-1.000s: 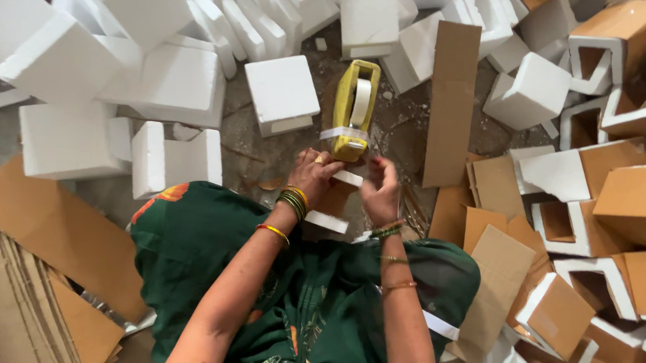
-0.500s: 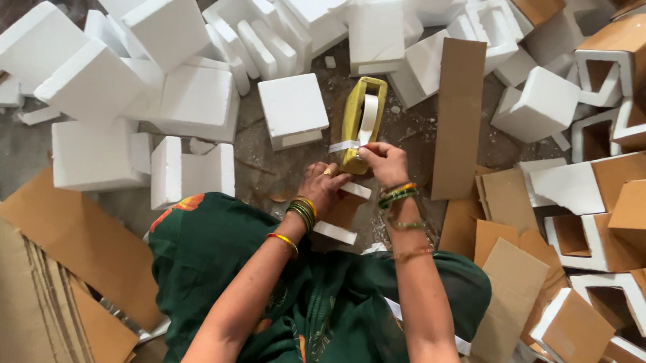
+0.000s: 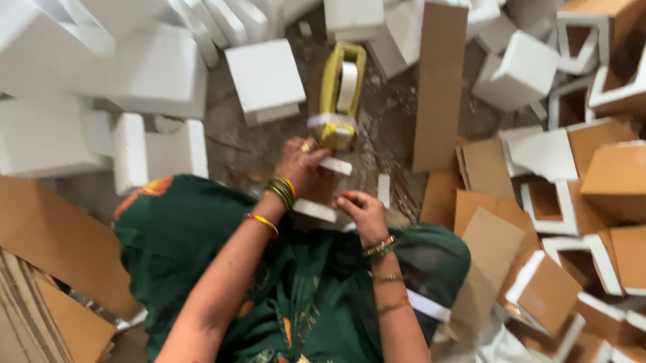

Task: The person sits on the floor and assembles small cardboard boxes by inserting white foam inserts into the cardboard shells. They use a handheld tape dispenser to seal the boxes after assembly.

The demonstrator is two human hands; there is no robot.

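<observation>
My left hand [image 3: 300,164] grips a small brown cardboard piece [image 3: 321,191] edged with white foam strips and holds it just above my lap. Pinched on the near right edge of that piece are the fingers of my right hand [image 3: 362,214]. Bangles ring both wrists. A yellow tape dispenser [image 3: 340,95] with a white roll of tape lies on the dirty floor just beyond the piece, and neither hand touches it. My green garment [image 3: 290,274] fills the lower middle of the view.
White foam blocks [image 3: 266,77] are heaped at the left and top. A long cardboard strip [image 3: 440,85] lies right of the dispenser. Several cardboard corner pieces with white edging [image 3: 628,180] crowd the right side. Flat cardboard sheets [image 3: 29,263] are stacked at bottom left.
My right hand has left the tape dispenser and drawn back toward my body onto the cardboard piece. The dispenser now lies alone on the floor. The view has shifted slightly.
</observation>
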